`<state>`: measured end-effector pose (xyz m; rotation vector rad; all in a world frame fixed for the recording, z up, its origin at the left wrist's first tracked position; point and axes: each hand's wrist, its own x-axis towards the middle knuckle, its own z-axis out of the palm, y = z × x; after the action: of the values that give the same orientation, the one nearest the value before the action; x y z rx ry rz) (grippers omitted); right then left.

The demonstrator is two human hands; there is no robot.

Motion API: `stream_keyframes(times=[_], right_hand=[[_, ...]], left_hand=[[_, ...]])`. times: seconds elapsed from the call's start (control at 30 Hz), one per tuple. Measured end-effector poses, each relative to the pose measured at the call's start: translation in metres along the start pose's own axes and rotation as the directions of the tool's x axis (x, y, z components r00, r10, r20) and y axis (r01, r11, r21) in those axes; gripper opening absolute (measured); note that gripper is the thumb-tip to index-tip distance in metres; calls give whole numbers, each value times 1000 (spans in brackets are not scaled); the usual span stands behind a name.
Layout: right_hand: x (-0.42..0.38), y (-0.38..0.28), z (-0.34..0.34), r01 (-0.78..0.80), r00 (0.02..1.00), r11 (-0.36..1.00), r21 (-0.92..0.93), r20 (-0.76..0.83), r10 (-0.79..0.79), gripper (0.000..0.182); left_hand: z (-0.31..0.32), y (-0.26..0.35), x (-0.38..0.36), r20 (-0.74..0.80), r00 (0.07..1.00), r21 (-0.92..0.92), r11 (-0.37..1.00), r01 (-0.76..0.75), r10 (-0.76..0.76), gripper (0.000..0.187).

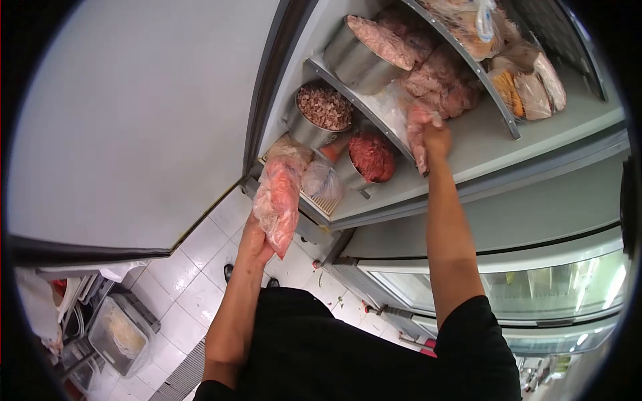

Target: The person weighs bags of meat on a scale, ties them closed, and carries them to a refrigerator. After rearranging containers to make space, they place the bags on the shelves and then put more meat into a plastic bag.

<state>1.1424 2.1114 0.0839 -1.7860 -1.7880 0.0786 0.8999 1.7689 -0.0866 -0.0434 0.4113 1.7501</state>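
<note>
I stand at an open fridge (468,144) with its door (134,120) swung out to the left. My left hand (256,242) grips a clear plastic bag of pink raw meat (276,197), held just outside the lower shelf. My right hand (433,137) reaches up to the middle shelf and grasps another plastic bag of pink meat (420,127) at the shelf's edge. Behind it lie more bagged meat portions (441,80).
Steel tubs hold chopped meat (324,107), red minced meat (372,157) and pale meat (380,41). Bagged breaded pieces (528,87) lie on the right. A glass-topped chest (555,287) stands below right. A tub (120,334) sits on the tiled floor (194,281).
</note>
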Motion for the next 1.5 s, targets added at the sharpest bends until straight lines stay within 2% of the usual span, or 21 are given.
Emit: stream_keyframes(times=[0.03,0.1,0.13,0.2,0.3,0.4,0.43,0.47,0.57,0.6,0.67,0.7,0.73,0.8,0.83,0.93,1.2,1.27,1.33,1.43,1.5], right_hand=[[8,10,1,-13,1000,1000,-15,-6,13,49],[30,29,9,-204,967,651,731,45,252,38],[40,32,10,-207,964,658,724,36,263,38],[54,22,-4,-282,946,-44,958,269,-182,36],[67,-13,-14,-257,964,-149,955,265,33,41],[78,-24,-22,-233,972,20,972,234,-12,38],[75,-33,-31,-307,944,265,914,257,207,34],[77,-29,-26,-308,943,260,915,258,208,34],[78,3,-18,-18,965,693,720,195,-177,24],[64,-5,-25,-12,967,695,719,185,-174,24],[37,-28,-42,-315,935,815,486,305,180,37],[39,-9,-36,-196,964,746,637,266,26,62],[39,-5,-33,-200,964,743,639,264,32,62],[23,-24,-37,-21,965,993,119,263,-12,75],[43,9,-3,-157,934,974,161,345,93,87],[21,-31,-19,-67,898,994,89,439,21,87],[-1,3,-13,-208,934,899,386,352,65,75],[16,-7,-7,-138,963,989,51,241,122,61],[39,1,-4,-101,993,995,-2,52,101,37],[52,-2,-25,-208,972,814,542,210,109,15],[49,-10,-35,-246,966,744,621,217,138,15]], left_hand=[[-6,7,3,-13,1000,3,1000,13,-13,50],[-8,23,6,19,998,12,998,57,-58,50],[-10,29,8,43,996,18,997,78,-79,50],[-22,35,18,59,990,11,991,130,-130,50],[-22,40,26,-7,989,73,986,148,-148,49],[-17,43,29,-41,985,17,985,170,-169,49],[-14,43,31,-60,988,84,986,145,-140,49],[-17,42,35,-61,989,89,986,143,-138,49],[-19,34,51,-43,995,110,989,94,-90,40],[-14,33,54,-63,992,108,988,111,-105,39],[-3,34,62,-80,991,109,987,117,-109,39],[3,32,64,-68,993,117,988,105,-98,39],[9,31,65,-59,994,126,987,98,-91,39],[20,30,66,-47,993,124,985,117,-112,41],[23,29,67,-37,991,113,985,129,-126,44],[13,24,71,-39,987,132,979,157,-154,44],[19,16,68,-81,981,163,968,190,-179,44],[21,15,67,-76,979,190,961,198,-187,45],[26,14,68,-56,982,214,959,186,-178,45],[40,17,63,-61,976,190,958,216,-208,45],[33,16,65,-34,973,195,954,228,-226,43]])
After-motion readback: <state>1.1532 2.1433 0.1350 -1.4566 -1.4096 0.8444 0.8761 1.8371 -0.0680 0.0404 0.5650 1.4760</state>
